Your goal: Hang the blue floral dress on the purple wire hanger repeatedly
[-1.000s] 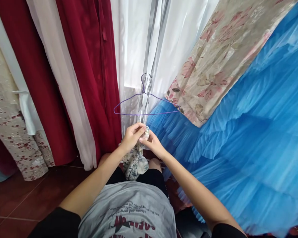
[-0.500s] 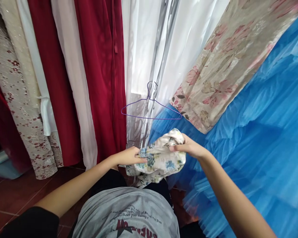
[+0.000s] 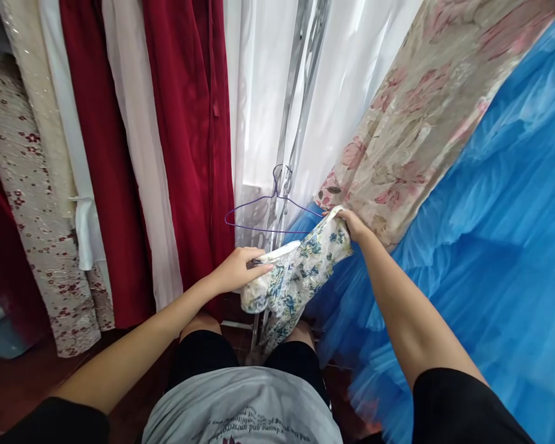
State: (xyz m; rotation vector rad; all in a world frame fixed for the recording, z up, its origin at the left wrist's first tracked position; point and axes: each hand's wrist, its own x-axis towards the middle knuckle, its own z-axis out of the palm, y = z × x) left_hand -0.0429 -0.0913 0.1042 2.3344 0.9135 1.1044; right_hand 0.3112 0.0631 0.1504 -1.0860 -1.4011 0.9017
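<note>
A white garment with blue and green flowers (image 3: pixel 305 265) hangs between my two hands, its lower part dropping toward my knees. My left hand (image 3: pixel 243 268) grips its upper edge on the left, thumb on the near side. My right hand (image 3: pixel 349 223) holds the other end of that edge, raised higher, with some fingers hidden behind the cloth. Just beyond the garment a thin purple wire hanger (image 3: pixel 254 203) hangs by its hook on a metal stand; the garment and my right hand cover its right end.
The metal stand (image 3: pixel 300 98) rises in front of white curtains (image 3: pixel 268 92). On the left hang dark red cloth (image 3: pixel 185 135) and a small-flowered garment (image 3: pixel 41 185). A beige floral dress (image 3: pixel 398 135) and a ruffled blue tulle dress (image 3: pixel 504 246) fill the right side. Tiled floor (image 3: pixel 74 388) shows below.
The bunched flowered garment is now spread out and hangs longer. My right hand has moved up and forward, close to the hanger; my left hand has risen slightly.
</note>
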